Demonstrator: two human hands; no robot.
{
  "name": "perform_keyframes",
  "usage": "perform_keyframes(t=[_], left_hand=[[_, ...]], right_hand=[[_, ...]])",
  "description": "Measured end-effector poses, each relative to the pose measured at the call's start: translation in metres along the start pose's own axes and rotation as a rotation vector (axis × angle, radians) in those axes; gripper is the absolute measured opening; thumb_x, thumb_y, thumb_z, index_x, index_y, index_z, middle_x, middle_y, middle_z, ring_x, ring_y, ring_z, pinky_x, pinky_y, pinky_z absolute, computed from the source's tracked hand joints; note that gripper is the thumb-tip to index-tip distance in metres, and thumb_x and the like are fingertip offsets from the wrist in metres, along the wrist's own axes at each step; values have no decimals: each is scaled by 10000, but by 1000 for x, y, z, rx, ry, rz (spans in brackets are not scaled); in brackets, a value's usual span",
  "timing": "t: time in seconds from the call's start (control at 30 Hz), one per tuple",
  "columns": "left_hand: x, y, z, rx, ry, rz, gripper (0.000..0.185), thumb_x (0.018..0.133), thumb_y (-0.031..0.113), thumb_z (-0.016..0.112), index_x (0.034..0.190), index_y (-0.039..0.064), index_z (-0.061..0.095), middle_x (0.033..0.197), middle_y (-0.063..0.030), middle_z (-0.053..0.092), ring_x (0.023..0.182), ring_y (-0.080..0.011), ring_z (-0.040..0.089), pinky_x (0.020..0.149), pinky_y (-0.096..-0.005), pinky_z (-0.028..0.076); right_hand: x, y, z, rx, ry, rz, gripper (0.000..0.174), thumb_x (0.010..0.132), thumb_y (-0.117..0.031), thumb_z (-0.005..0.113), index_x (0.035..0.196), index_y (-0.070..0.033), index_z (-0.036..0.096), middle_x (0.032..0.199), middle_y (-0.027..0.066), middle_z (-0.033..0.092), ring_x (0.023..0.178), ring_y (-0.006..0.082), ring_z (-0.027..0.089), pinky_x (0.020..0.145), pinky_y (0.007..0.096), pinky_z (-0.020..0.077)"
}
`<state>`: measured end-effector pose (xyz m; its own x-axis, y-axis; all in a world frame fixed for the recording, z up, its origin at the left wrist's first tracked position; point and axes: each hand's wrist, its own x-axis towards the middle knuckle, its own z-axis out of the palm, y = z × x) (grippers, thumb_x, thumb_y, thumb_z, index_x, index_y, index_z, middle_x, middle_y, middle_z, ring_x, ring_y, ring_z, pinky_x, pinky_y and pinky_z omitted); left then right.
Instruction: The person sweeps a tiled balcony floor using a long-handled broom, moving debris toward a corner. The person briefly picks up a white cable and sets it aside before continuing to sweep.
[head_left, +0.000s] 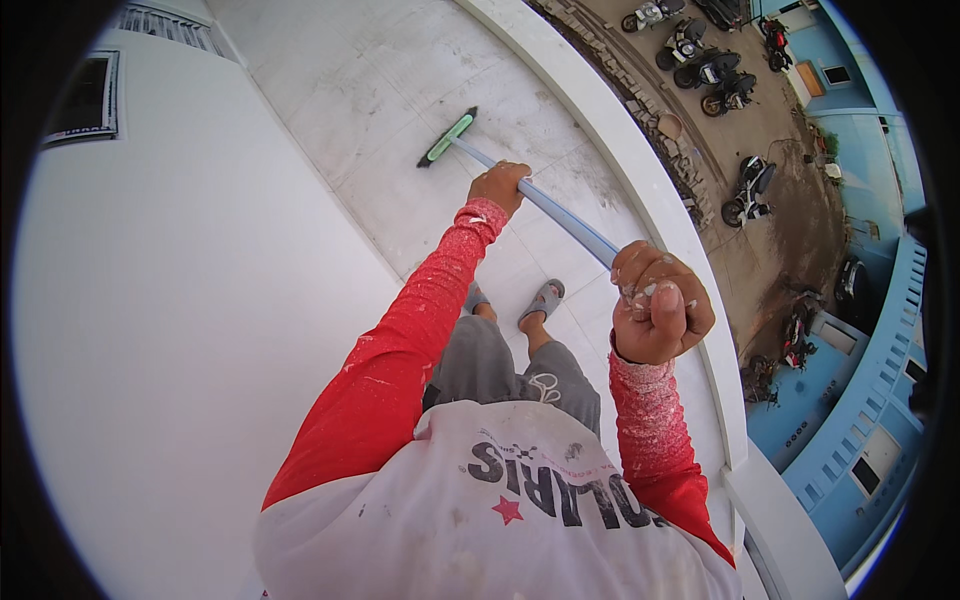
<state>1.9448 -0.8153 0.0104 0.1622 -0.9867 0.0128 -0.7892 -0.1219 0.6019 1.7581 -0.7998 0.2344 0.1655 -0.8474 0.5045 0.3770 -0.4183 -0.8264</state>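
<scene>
My left hand grips the lower part of a light blue broom handle. Around the handle's upper end, my right hand is closed, its knuckles spotted with white flecks. Beyond my left hand, the green broom head with dark bristles rests on the pale tiled floor. Grey smudges and dirt mark the tiles near it. Both of my forearms are in red sleeves dusted with white.
A smooth white wall runs along my left, with a dark-framed window. On my right a low white parapet curves along the floor's edge. Far below it stand several parked motorbikes and blue buildings. My sandalled feet are on the tiles.
</scene>
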Motion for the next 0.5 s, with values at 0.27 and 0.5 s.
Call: perform_keyframes(t=[0.27, 0.5], left_hand=[[3, 214, 68, -343, -183, 228, 306, 877, 369, 626, 728, 101, 614, 736, -99, 632, 764, -321, 632, 683, -439, 498], [38, 224, 157, -426, -745, 217, 168, 812, 288, 672, 835, 124, 644, 858, -104, 690, 864, -338, 662, 776, -444, 524]], right_hand=[[87, -154, -146, 11, -105, 20, 241, 920, -232, 544, 749, -89, 451, 523, 47, 414, 427, 138, 437, 444, 282, 368], [103, -36, -117, -525, -38, 235, 361, 771, -254, 729, 668, -8, 486, 599, 67, 494, 517, 157, 462, 485, 280, 371]])
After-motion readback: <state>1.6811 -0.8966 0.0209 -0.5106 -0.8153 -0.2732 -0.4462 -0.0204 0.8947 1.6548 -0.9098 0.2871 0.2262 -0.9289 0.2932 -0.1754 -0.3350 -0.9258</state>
